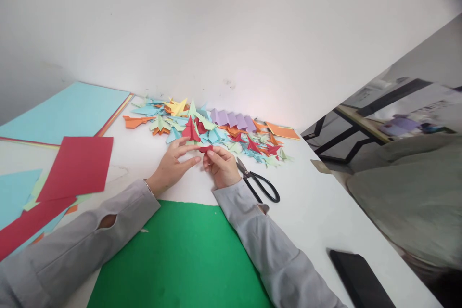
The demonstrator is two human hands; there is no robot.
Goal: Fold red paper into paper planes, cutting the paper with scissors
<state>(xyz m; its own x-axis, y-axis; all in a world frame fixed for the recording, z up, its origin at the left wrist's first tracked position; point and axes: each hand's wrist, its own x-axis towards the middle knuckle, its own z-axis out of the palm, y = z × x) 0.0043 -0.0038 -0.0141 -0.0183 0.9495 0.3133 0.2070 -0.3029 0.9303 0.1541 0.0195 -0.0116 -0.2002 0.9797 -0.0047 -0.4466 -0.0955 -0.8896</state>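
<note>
A small red folded paper (206,149) is pinched between the thumb and fingers of my right hand (222,166). My left hand (175,166) is just left of it, thumb and fingers apart, its fingertips close to the red paper's left end. Behind both hands lies a pile of small folded paper pieces (214,134) in light blue, green, orange, red and yellow, with a pleated purple strip (233,119) on top. Below my hands, a green sheet (180,260) lies between my forearms.
Black-handled scissors (265,186) lie right of my right hand. Red sheets (79,168) and light blue sheets (68,110) are stacked at the left. A black phone (361,279) is near the right table edge. A white wall (216,33) rises behind the pile.
</note>
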